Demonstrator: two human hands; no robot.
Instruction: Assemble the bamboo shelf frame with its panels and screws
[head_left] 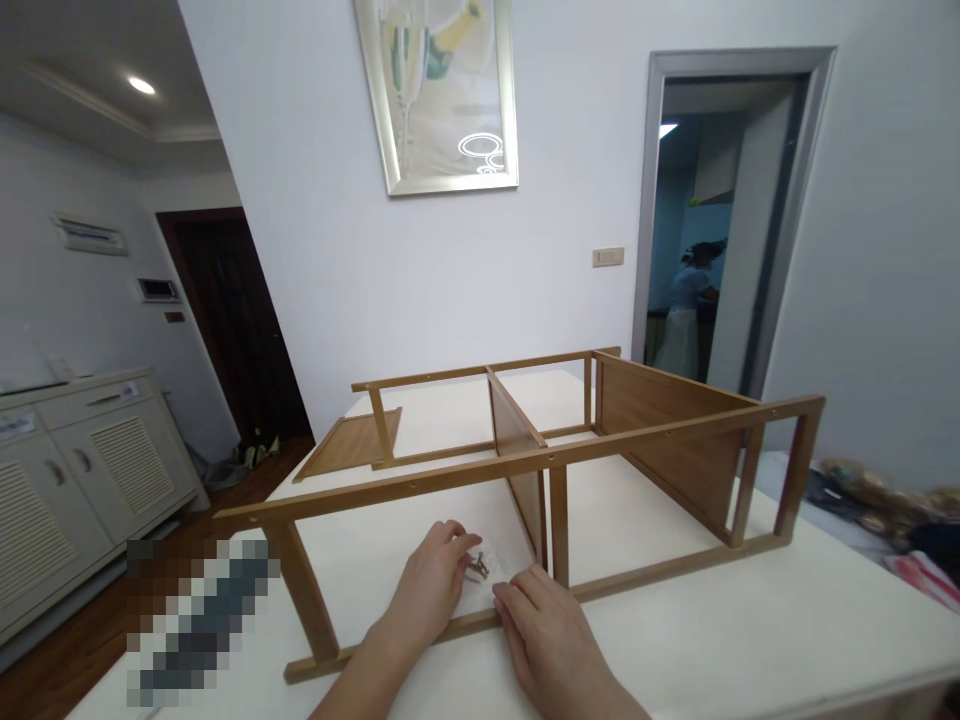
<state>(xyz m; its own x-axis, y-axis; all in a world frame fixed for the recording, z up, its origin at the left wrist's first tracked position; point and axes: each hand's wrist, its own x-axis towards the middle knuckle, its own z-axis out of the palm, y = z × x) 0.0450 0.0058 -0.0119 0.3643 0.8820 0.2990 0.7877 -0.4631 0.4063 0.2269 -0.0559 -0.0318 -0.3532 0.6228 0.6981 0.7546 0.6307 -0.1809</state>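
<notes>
A small clear plastic bag (486,592) lies on the white table inside the wooden frame, with several small metal screws (480,566) in or on it. My left hand (431,583) reaches over the frame's near lower rail, its curled fingers at the left edge of the bag beside the screws. At the bag's right side, my right hand (546,630) has thumb and fingertips pinched together on the plastic. Around both hands stands the brown wooden shelf frame (450,475), lying on its side, with an upright middle panel (517,430) just beyond my right hand.
A loose wooden panel (349,445) lies on the table (675,640) at the far left. Another panel (667,430) stands in the frame's right end. Clothes-like items (877,500) lie beyond the right edge. A person (686,310) stands past the doorway; a cabinet (97,480) is at left.
</notes>
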